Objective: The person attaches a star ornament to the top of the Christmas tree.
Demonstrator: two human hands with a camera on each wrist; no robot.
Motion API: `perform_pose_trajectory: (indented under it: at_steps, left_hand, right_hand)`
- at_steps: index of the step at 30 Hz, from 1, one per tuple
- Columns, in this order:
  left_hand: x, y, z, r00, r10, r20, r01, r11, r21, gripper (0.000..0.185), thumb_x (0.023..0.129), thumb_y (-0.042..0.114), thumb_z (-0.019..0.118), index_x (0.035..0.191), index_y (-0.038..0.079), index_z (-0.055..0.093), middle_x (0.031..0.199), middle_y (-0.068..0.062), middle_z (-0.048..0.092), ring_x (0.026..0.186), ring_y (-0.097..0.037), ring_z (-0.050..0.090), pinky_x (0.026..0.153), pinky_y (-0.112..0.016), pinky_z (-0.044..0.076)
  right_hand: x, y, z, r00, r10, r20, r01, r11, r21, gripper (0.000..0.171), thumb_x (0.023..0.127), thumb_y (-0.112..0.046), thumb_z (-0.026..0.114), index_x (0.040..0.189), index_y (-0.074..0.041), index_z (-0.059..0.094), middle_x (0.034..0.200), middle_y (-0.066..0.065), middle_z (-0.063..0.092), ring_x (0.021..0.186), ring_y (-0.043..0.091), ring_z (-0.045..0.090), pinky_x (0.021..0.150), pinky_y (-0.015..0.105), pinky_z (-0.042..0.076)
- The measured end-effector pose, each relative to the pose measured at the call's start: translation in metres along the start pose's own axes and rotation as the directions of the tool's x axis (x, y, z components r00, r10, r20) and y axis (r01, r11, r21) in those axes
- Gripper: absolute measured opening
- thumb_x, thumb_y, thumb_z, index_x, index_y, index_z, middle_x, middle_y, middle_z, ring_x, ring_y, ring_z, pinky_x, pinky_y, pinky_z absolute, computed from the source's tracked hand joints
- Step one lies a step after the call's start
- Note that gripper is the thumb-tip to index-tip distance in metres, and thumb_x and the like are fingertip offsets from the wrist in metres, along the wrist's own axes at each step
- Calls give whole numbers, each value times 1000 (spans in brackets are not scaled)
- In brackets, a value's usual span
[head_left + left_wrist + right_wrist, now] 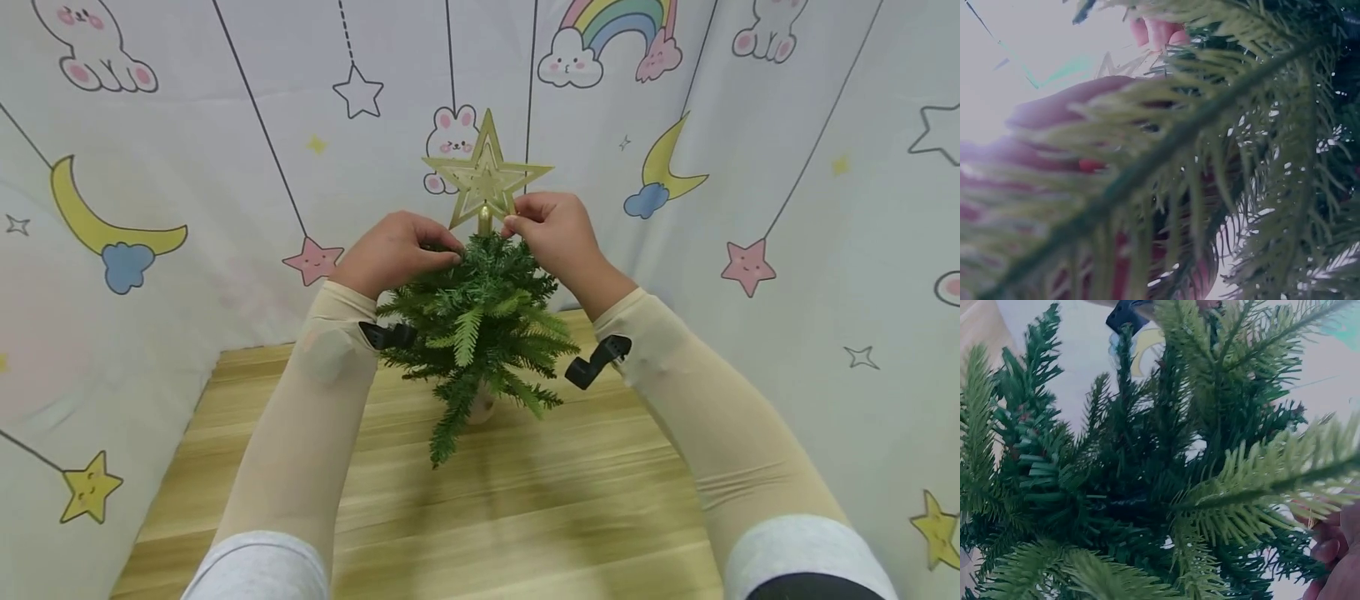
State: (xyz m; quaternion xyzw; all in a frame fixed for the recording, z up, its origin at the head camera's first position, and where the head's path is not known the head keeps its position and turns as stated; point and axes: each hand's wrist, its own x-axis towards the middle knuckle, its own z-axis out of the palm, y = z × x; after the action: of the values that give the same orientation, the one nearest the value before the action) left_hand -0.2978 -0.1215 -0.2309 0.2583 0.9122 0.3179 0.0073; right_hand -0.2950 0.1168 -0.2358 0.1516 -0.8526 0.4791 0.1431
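A small green artificial tree [480, 333] stands on the wooden table [525, 517], topped by a gold star [486, 173] on a short gold stem. My left hand [397, 254] grips the top branches just left of the stem, fingers curled into the needles. Beside the star's lower right point, my right hand [555, 229] pinches at the treetop; what its fingertips hold I cannot tell. The left wrist view is filled with blurred branches [1210, 156] and my left hand's fingers [1066, 112]. In the right wrist view, dense branches [1147, 487] hide nearly everything; fingertips [1329, 550] show low right.
A white fabric backdrop [150, 167] printed with moons, stars, rabbits and a rainbow closes in on the left, back and right. The table's front half spreads out in front of the tree. Black camera mounts [596, 362] sit on both wrists.
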Motion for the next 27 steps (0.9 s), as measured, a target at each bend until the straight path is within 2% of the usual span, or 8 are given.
perform_pose_trajectory:
  at_steps: [2, 4, 8, 10, 12, 16, 23, 27]
  left_hand:
    - [0, -1, 0, 1000, -11, 1, 11, 1000, -4, 16, 92, 31, 69, 105, 26, 77, 109, 8, 70, 102, -11, 60, 89, -37, 48]
    - [0, -1, 0, 1000, -17, -1, 17, 1000, -10, 17, 92, 31, 69, 106, 25, 76, 110, 8, 70, 103, -11, 60, 90, -38, 48]
    - [0, -3, 0, 999, -25, -20, 25, 1000, -20, 19, 93, 32, 68, 108, 24, 76, 110, 7, 71, 102, -12, 60, 89, -38, 48]
    - [0, -4, 0, 999, -23, -31, 22, 999, -25, 19, 93, 31, 68, 108, 23, 76, 109, 6, 71, 100, -13, 60, 87, -38, 48]
    - [0, -4, 0, 999, -19, -36, 18, 999, -28, 19, 93, 30, 68, 108, 22, 76, 109, 6, 71, 99, -13, 60, 87, -37, 48]
    - [0, -4, 0, 999, -27, -28, 27, 999, -28, 21, 93, 30, 68, 111, 22, 75, 111, 5, 70, 98, -14, 58, 86, -37, 47]
    - [-3, -5, -1, 999, -33, -38, 33, 999, -13, 21, 93, 31, 68, 113, 26, 74, 114, 6, 68, 97, -14, 56, 84, -37, 45]
    - [-5, -7, -1, 999, -32, -40, 32, 999, -12, 21, 93, 32, 68, 113, 26, 74, 112, 6, 68, 89, -17, 56, 80, -36, 45]
  right_hand:
    - [1, 2, 0, 1000, 5, 6, -5, 1000, -3, 13, 97, -20, 64, 98, -14, 76, 86, -4, 74, 45, 13, 34, 43, 26, 28]
    - [2, 3, 0, 1000, 7, 5, -7, 1000, -5, 14, 97, -21, 64, 98, -15, 76, 86, -5, 74, 51, 13, 40, 47, 27, 31]
    - [5, 2, -1, 1000, -5, 14, 5, 1000, 4, 12, 96, -24, 66, 96, -16, 75, 88, -5, 74, 77, 10, 58, 66, 29, 42]
    - [7, 2, -1, 999, -15, 33, 15, 1000, 11, 13, 95, -26, 66, 97, -16, 75, 90, -4, 74, 91, 8, 62, 77, 30, 44]
    - [9, 2, -1, 999, -20, 49, 20, 1000, 12, 15, 95, -28, 66, 97, -16, 75, 92, -3, 74, 95, 10, 63, 82, 31, 45]
    - [10, 3, 1, 998, -9, 66, 7, 1000, 27, 17, 95, -31, 66, 98, -17, 75, 96, -2, 73, 94, 12, 62, 80, 32, 44]
    - [12, 1, 5, 997, -3, 71, 0, 999, 42, 16, 97, -32, 63, 101, -20, 74, 96, -4, 72, 83, 18, 57, 67, 33, 40]
    - [13, 1, 7, 996, 21, 82, -24, 999, 35, 15, 97, -30, 62, 101, -20, 73, 95, -5, 72, 79, 18, 55, 65, 32, 39]
